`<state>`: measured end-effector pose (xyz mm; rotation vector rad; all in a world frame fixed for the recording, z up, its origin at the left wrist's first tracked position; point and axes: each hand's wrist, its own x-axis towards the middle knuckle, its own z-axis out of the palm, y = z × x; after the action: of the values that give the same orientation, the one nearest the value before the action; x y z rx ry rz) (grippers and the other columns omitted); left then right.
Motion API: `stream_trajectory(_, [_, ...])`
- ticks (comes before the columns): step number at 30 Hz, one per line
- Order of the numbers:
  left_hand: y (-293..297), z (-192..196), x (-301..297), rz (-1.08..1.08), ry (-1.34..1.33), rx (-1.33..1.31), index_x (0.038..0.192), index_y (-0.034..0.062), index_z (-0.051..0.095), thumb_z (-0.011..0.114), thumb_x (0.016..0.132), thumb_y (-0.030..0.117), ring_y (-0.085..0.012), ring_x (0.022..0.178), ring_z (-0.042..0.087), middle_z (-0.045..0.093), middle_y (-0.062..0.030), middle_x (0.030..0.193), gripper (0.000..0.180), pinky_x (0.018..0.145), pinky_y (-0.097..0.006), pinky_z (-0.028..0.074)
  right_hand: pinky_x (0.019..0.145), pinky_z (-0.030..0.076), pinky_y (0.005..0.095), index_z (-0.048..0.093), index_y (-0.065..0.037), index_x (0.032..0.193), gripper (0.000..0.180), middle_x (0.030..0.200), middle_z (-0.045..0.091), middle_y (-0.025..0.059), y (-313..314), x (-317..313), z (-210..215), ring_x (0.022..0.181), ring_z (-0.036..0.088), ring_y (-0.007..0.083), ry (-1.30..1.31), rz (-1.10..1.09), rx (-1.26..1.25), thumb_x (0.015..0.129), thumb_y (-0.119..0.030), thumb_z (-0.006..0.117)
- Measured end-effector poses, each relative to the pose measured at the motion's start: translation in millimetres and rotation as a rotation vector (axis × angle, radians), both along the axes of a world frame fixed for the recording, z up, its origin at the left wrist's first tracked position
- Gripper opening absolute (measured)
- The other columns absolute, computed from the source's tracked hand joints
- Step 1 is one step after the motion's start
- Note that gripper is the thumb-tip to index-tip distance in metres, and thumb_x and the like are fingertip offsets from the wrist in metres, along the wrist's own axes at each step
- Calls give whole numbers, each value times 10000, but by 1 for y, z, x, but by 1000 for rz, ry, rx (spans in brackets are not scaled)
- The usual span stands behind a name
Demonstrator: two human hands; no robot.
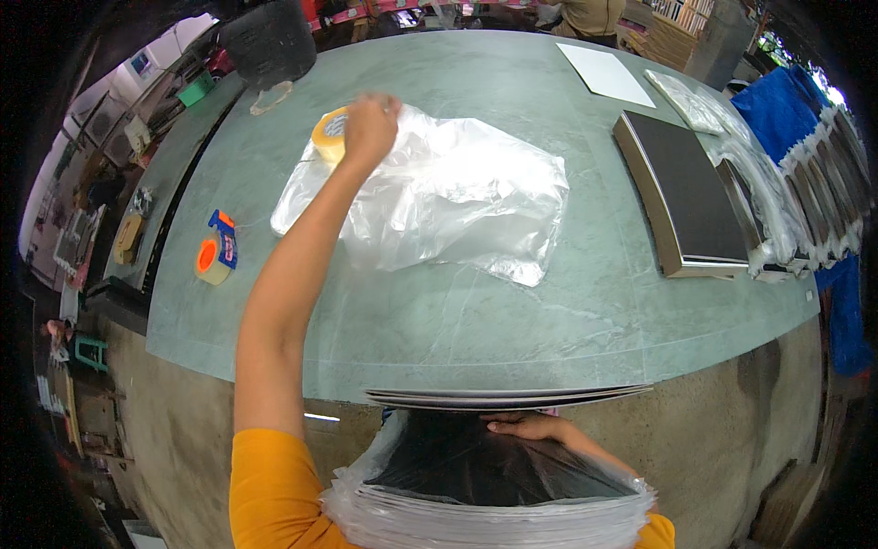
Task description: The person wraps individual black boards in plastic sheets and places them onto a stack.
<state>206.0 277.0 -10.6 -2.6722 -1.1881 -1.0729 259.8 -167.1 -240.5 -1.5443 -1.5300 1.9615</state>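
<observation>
Head view: my left hand stretches far across the grey-green table, fingers closed around a roll of yellowish tape at the edge of a crumpled clear plastic bag; my right hand lies flat, fingers extended, on a bagged stack of dark panels at my body

Bright daylight, glare on plastic (edges bend, dark).
</observation>
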Motion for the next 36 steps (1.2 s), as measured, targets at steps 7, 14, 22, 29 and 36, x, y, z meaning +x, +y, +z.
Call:
stream_trajectory(7, [-118, -20, 13, -752, 283, 394, 821, 92, 538, 677, 636, 271, -266, 1052, 425, 488, -96, 1070, 292, 893, -417, 339, 1024, 187, 334, 389, -130, 1257, 641, 1323, 338, 102, 7, -2, 28, 1240, 271, 250, -55, -87, 4, 797, -577, 408])
stream_trajectory(14, [-89, -46, 13, -712, 310, 497, 789, 62, 527, 520, 706, 126, -262, 1004, 448, 480, -95, 1049, 105, 789, -401, 370, 1031, 156, 354, 364, -154, 1279, 584, 1339, 310, 101, -2, -5, 14, 1255, 235, 268, -7, -24, -28, 847, -545, 322])
stream_trajectory(22, [-100, -33, 8, -762, 533, 634, 827, 66, 512, 552, 692, 137, -243, 996, 442, 470, -85, 1057, 158, 724, -352, 383, 1028, 161, 355, 374, -147, 1274, 590, 1334, 315, 114, 2, -5, 24, 1253, 236, 281, -43, -36, -35, 842, -547, 336])
stream_trajectory(29, [-86, -41, 15, -732, 404, 302, 740, 83, 583, 590, 676, 134, -253, 1031, 415, 452, -88, 1116, 82, 747, -350, 379, 1023, 173, 350, 369, -136, 1276, 590, 1320, 335, 125, -3, -5, 8, 1240, 265, 282, -8, -56, -43, 844, -538, 343])
stream_trajectory(36, [-90, -24, 20, -624, 190, -56, 729, 103, 617, 613, 673, 104, -270, 1039, 391, 456, -75, 1105, 56, 880, -363, 328, 1027, 156, 334, 377, -114, 1269, 575, 1324, 331, 119, -2, -5, 8, 1246, 254, 268, -30, -52, -28, 854, -511, 352])
